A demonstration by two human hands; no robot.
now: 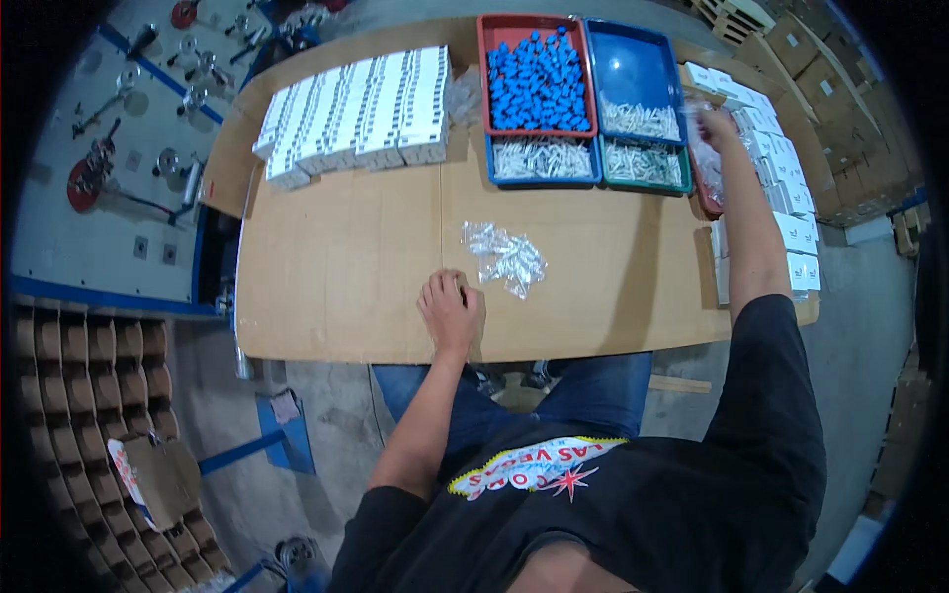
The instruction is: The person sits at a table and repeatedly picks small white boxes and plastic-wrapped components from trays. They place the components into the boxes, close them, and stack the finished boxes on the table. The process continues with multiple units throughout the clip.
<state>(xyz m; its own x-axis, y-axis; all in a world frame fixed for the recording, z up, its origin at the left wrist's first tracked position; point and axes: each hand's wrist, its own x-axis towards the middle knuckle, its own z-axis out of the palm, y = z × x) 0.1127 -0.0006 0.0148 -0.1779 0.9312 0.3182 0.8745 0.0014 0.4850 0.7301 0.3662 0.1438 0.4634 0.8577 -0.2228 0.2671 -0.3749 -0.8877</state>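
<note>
I see the left hand (450,311) resting on the desk (346,267), fingers curled closed, beside clear bags (506,259). The right hand (717,128) reaches the white boxes (766,133); I cannot tell its grip.

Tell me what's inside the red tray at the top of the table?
The red tray is heaped with small bright blue caps. They cover nearly the whole floor of it, so whatever lies under the pile cannot be seen.

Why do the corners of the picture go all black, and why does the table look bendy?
In the head view, the fisheye lens leaves a black rim in the corners and bends the straight edges of the table; light is even, with a soft shadow beside the left hand; the right hand, reaching far out, looks slightly blurred; the blue tray shows a little glare.
</note>
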